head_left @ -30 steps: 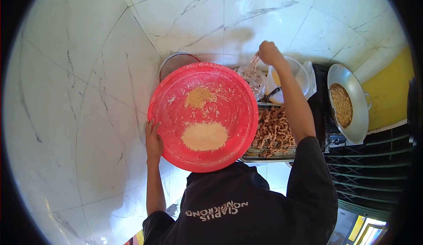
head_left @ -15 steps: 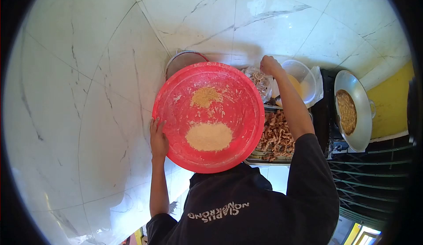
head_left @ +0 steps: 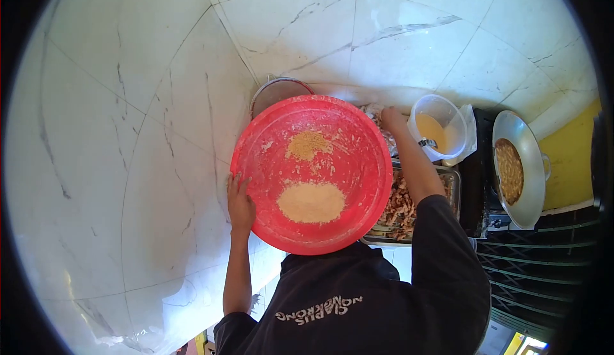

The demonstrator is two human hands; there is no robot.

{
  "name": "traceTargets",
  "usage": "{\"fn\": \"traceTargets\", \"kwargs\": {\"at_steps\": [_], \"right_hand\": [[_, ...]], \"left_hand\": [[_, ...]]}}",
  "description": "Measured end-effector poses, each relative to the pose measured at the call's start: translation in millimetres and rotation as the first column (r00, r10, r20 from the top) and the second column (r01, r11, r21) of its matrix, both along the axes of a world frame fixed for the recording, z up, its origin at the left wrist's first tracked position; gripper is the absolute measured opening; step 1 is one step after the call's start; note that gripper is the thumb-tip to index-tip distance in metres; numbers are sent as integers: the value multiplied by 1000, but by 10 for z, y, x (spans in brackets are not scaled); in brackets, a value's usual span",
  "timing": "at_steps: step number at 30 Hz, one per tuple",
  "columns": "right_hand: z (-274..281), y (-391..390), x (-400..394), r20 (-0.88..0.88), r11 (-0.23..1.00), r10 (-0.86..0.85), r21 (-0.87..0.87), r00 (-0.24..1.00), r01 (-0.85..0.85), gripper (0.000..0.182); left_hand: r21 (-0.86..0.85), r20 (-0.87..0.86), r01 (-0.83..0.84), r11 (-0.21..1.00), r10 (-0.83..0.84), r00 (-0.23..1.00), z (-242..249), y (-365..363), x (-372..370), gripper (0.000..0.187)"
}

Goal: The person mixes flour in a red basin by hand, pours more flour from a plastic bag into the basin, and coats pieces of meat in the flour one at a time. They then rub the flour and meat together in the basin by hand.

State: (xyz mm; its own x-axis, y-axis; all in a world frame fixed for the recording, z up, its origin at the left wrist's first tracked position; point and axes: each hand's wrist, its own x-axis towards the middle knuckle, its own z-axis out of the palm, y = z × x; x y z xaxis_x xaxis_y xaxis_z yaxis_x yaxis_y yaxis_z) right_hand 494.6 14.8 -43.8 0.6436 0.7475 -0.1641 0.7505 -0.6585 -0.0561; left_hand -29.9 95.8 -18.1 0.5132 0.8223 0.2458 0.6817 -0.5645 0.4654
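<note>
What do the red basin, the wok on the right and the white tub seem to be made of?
Red basin: probably plastic, semi-gloss, given its solid colour and thick, rounded rim.
Wok: metal, perhaps aluminium; silvery sheen.
White tub: likely thin plastic; its milky wall looks slightly translucent.

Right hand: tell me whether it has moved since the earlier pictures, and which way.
Yes: judged against the wok, the right hand has gone down and slightly left in the view, to the bag.
</note>
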Motion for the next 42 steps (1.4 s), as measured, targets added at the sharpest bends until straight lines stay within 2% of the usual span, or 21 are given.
{"fn": "traceTargets", "kwargs": {"at_steps": [1,4,6,10,13,16,18,19,22,23,25,29,31,33,36,38,40,42], "right_hand": [[-63,-14,-17,40,1000,2,28,999,-4,22],[-16,7,61,-49,998,-38,55,998,40,21],[144,1,115,3,992,-2,126,1000,1,19],[722,-12,85,73,988,-7,155,997,-4,22],[1248,-62,86,110,969,-21,246,994,-6,20],[1914,-130,65,33,955,33,293,999,-41,24],[2258,-212,-33,-38,920,55,390,998,-36,26],[2410,-237,-75,-70,898,71,439,995,-33,27],[2757,-359,-250,-142,684,314,720,939,-120,23],[2889,-391,-352,-138,638,353,759,926,-130,21],[3163,-440,-653,-131,543,427,828,895,-138,19],[3558,-509,-1070,36,396,435,890,900,-227,18],[3783,-582,-1273,31,388,491,887,871,-250,18],[3782,-584,-1427,24,360,590,887,807,-290,18],[3669,-569,-1780,-103,573,674,697,731,-431,16],[3438,-504,-1926,-177,555,751,690,636,-464,16],[3289,-452,-2059,-212,553,765,699,608,-453,16],[3197,-438,-2138,-275,558,778,715,564,-421,16]], "left_hand": [[-8,0,-9,1000,9,1000,8,-5,-1,55],[-12,17,-1,1000,1,1000,23,-16,-4,54],[-9,-12,-4,1000,4,1000,34,-12,5,54],[8,-33,16,1000,-15,999,20,5,-1,51],[6,-43,29,1000,-29,999,41,13,-3,47],[-1,-14,24,1000,-24,1000,78,15,20,43],[-18,8,27,999,-26,1000,119,17,42,40],[-23,20,26,999,-25,999,136,33,63,38],[-52,80,34,998,-30,996,198,109,157,37],[-47,117,61,997,-55,992,242,143,203,37],[-38,184,111,993,-103,977,490,157,341,37],[-117,402,226,967,-162,901,1148,109,663,36],[-173,539,314,933,-177,824,1424,55,789,37],[-204,621,415,887,-211,755,1678,-2,913,39],[-261,727,574,777,-233,646,1921,-118,1085,40],[-270,784,657,704,-235,574,2033,-232,1184,39],[-254,826,716,650,-240,511,2120,-317,1236,35],[-319,728,685,655,-294,620,2180,-297,1183,29]]}}
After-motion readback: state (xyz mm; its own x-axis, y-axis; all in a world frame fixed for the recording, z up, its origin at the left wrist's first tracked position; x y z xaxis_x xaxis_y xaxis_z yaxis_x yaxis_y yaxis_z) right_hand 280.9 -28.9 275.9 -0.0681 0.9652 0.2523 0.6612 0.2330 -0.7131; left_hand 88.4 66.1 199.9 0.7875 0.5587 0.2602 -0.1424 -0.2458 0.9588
